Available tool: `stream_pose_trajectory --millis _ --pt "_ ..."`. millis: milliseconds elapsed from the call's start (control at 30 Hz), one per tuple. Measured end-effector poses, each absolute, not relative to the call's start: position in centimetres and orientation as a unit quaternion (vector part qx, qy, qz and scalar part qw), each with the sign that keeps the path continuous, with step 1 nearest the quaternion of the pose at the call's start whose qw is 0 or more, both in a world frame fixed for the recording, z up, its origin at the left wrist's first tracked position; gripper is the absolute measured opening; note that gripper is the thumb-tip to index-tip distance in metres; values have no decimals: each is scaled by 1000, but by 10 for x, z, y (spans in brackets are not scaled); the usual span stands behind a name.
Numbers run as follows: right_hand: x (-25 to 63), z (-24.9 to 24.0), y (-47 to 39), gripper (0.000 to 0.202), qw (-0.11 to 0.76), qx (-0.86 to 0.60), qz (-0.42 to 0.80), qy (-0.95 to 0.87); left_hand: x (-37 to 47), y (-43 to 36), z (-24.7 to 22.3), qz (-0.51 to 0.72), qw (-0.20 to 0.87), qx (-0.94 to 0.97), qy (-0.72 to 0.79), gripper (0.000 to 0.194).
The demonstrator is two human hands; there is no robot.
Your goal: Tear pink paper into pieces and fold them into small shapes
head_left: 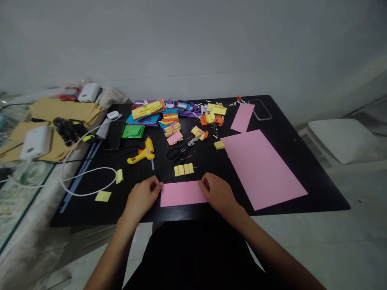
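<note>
Lying near the front of the desk (284,137), one pink strip (183,194) is pinched at opposite ends by the curled left hand (143,196) and right hand (219,193). One glue gun (147,151) and one large pink sheet (263,169) are seen; dim scraps (208,119) cannot reliably be counted.

Saw smooth, matt paper in the pink strip (181,194) at six o'clock and in the large pink sheet (263,169) near four. Noted smooth yellow plastic on the glue gun (146,152) at nine, grey metal on the pliers (192,141) at the centre, and matt finish on the wall (193,44) at twelve.
</note>
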State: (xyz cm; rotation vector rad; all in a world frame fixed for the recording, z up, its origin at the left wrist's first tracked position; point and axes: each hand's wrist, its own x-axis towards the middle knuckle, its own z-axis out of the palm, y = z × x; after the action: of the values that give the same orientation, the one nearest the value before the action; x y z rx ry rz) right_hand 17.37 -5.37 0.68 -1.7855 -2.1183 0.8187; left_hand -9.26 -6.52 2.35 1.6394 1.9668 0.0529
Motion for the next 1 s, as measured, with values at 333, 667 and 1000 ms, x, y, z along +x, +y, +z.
stream_pose_trajectory --millis 333,667,1000 --pt "175 6 -55 16 134 -610 273 -732 -103 -66 18 92 297 617 723 26" --pt "194 15 -66 26 313 -557 364 -678 -112 -79 15 428 444 499 609 31" --pt "177 56 -74 28 358 -276 653 -608 -38 -114 48 202 551 710 389 43"
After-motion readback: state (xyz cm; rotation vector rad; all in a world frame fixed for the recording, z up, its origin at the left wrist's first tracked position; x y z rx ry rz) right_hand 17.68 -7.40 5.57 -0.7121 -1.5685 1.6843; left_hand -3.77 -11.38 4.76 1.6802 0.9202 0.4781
